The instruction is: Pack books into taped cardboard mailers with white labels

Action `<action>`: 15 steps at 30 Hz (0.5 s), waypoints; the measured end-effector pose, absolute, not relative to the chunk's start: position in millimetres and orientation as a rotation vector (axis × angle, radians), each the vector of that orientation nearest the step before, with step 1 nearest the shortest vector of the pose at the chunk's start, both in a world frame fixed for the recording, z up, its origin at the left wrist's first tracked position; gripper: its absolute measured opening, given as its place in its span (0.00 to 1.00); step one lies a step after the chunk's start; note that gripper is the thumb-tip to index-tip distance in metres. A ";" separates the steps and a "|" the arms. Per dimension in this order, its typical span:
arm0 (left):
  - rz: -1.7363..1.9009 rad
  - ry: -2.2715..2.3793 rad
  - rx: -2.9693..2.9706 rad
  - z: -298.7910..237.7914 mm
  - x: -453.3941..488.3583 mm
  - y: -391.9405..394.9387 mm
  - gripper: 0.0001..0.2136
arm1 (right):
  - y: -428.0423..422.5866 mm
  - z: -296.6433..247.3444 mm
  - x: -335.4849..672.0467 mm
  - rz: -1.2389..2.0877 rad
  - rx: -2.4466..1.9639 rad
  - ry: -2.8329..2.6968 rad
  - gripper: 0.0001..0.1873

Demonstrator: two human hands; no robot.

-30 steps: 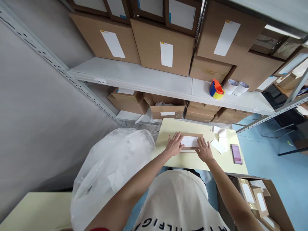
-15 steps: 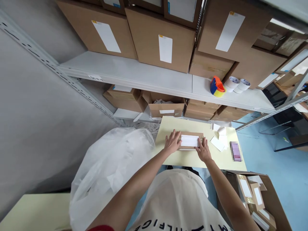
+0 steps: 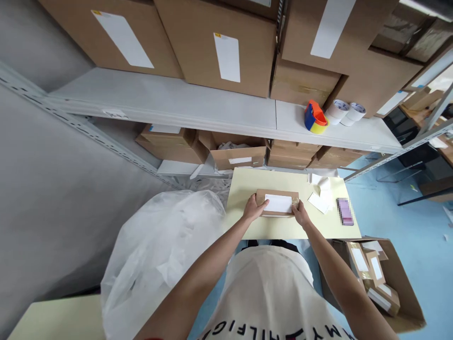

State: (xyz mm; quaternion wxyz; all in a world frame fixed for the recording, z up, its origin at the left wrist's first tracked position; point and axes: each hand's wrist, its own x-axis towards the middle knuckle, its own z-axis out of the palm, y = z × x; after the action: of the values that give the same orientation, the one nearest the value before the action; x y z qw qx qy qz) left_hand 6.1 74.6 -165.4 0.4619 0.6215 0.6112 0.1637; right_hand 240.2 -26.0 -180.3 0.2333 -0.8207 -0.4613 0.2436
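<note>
A small brown cardboard box (image 3: 260, 194) with a white label (image 3: 278, 203) on top is between my two hands over the pale yellow table (image 3: 247, 177). My left hand (image 3: 253, 208) grips its left end, thumb on the label's edge. At the opposite end, my right hand (image 3: 299, 212) holds the box near a strip of clear tape, thumb on top. The fingers of both hands are partly hidden along the sides. I cannot tell whether the box rests on the table or is slightly lifted.
White papers (image 3: 320, 200) and a pixelated purple item (image 3: 345, 211) lie at the table's right. A large carton (image 3: 406, 283) of labelled boxes stands lower right, a translucent plastic bag (image 3: 163, 255) left. The shelf (image 3: 212, 106) ahead bears cartons, a tape dispenser (image 3: 315, 118) and tape rolls (image 3: 338, 110).
My hands have gone from lying flat with fingers spread on the box top to gripping its two ends. The camera view has shifted slightly.
</note>
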 end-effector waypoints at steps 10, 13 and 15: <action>0.510 1.545 1.470 -165.7 17.0 67.5 0.27 | -37.5 -175.7 217.7 0.832 -2.160 -1.075 0.36; 0.550 1.587 1.348 -159.9 19.6 59.3 0.28 | -36.7 -168.2 217.2 0.888 -2.135 -1.038 0.34; 0.599 1.589 1.296 -152.6 25.5 49.6 0.27 | -41.2 -160.4 220.7 0.959 -2.124 -0.984 0.34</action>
State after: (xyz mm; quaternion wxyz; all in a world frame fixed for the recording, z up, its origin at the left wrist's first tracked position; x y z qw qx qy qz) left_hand 25.5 49.6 -152.6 0.4818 0.5317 0.6518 0.2456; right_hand 220.7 -41.2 -160.4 0.3011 -0.8006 -0.3710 0.3615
